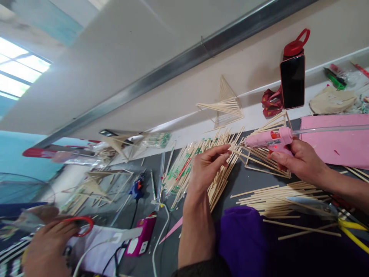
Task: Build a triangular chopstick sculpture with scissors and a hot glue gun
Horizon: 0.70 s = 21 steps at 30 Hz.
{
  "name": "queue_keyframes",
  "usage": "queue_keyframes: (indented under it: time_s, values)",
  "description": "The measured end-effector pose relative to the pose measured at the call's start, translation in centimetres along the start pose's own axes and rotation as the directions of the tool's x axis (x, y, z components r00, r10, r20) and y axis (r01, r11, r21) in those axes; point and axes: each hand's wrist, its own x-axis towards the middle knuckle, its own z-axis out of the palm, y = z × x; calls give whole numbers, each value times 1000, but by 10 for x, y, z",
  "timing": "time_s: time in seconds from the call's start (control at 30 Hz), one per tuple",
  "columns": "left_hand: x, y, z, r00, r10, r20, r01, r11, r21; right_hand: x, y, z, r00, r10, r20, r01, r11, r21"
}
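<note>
My right hand (300, 157) is wrapped round the grip of a pink hot glue gun (269, 139), which has a small red light lit and a clear glue stick (331, 130) in its back. The gun's nozzle points left, towards my left hand (206, 167). The thumb and forefinger of that hand are pinched together just left of the nozzle; what they hold is too small to make out. Under the gun stands a frame of thin wooden sticks (263, 163), partly hidden by it. Loose sticks (221, 188) lie beneath my left hand.
More sticks (271, 200), yellow-handled scissors (353, 227) and pink foam sheet (334, 144) lie at right. A phone (292, 82) leans on a red-lidded bottle. Another stick model (225, 105) stands behind. At lower left, a co-worker's hand (50, 246) is beside a red ring handle (86, 227).
</note>
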Motion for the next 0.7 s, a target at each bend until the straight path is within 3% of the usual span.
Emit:
queue_keyframes:
  time_s: [0.23,0.47,0.7]
  values:
    - [-2,4,11,999,-22,-23,20,996,-89,-2,-4,2,997,-80,6,81,995,-57]
    - [-2,5,15,995,-80,56,82,996,-40,-2,-4,5,996,-93,0,93,988,-125]
    - [-1,1,17,998,-52,43,52,999,-7,-1,-4,4,990,-140,3,139,976,-167]
